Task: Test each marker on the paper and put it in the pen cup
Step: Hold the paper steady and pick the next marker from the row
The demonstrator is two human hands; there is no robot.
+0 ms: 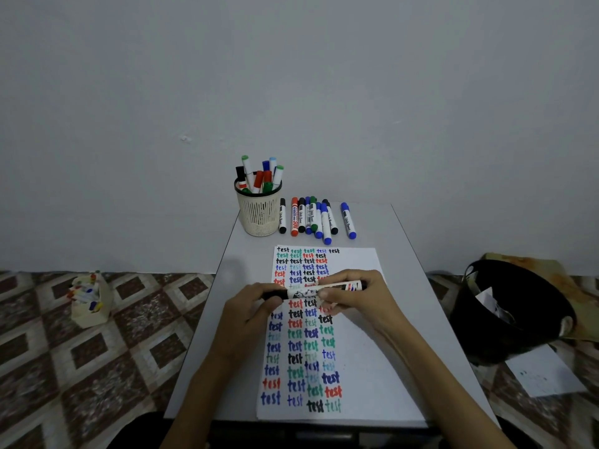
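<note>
A black-capped marker (308, 290) lies level over the middle of the white paper (359, 367), held at both ends. My left hand (252, 306) grips its black cap end. My right hand (353, 294) grips its white barrel. The paper carries several rows of the word "test" in black, blue, green and red. A cream mesh pen cup (258, 211) stands at the table's far left with several markers upright in it. Beside the cup lies a row of several markers (312, 220), with one blue marker (348, 221) apart on the right.
The small grey table (431, 306) stands against a grey wall. A black bin (509, 311) with paper in it sits on the tiled floor at right, by a loose sheet (544, 372). At left on the floor stands a cream box of markers (88, 301).
</note>
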